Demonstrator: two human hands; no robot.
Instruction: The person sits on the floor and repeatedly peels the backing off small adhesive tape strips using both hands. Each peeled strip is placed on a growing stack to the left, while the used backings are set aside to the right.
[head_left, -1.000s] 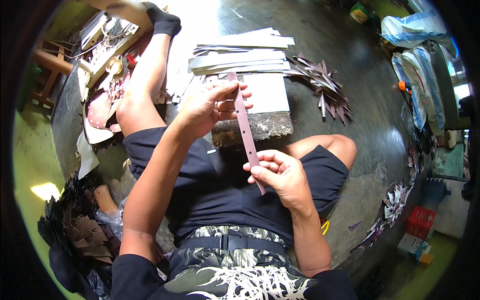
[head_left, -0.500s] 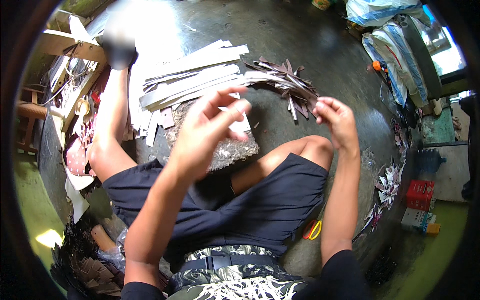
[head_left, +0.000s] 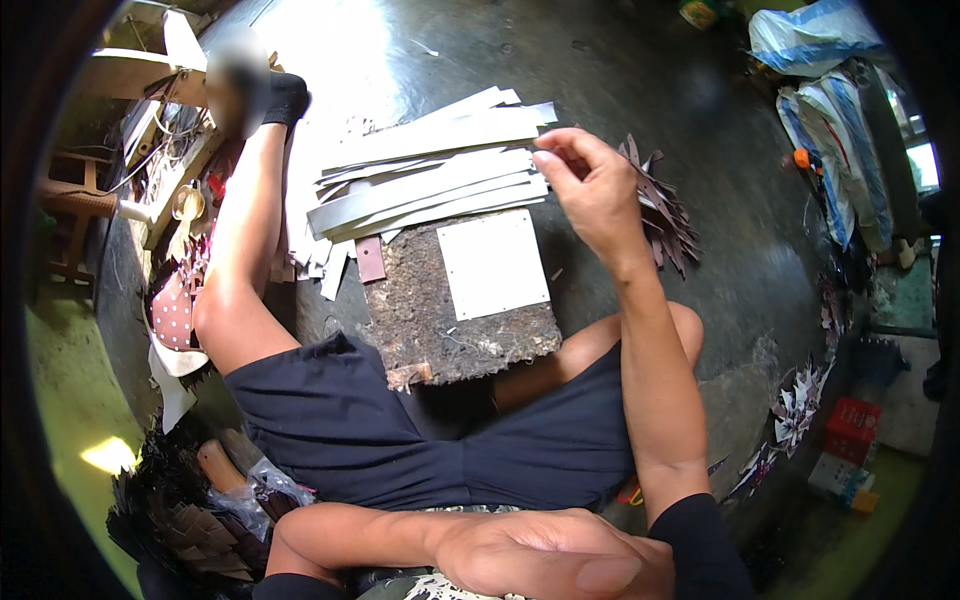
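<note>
My right hand [head_left: 592,195] is at the right-hand ends of a stack of white strips [head_left: 420,190]. Its thumb and forefinger are curved, with a small gap between the tips. Whether they touch a strip is unclear. My left hand [head_left: 555,552] is low in front of my belly, thumb side up, its fingers mostly hidden. Between my legs stands a rough grey-brown block [head_left: 410,320], with a white square plate [head_left: 493,265] with small holes near its corners on it. A small mauve holed piece [head_left: 370,258] touches the block's far left corner.
A pile of narrow brownish strips [head_left: 668,215] lies on the floor beyond my right wrist. To the left are a wooden frame [head_left: 125,75] and polka-dotted material [head_left: 175,315]. White-and-blue sacks [head_left: 835,150] and a red box [head_left: 852,430] stand at right. Scraps [head_left: 800,405] lie near the boxes.
My left hand has drawn back from over the block to my belly, uncovering the white plate. My right hand has left the brownish pile and moved left to the white strips.
</note>
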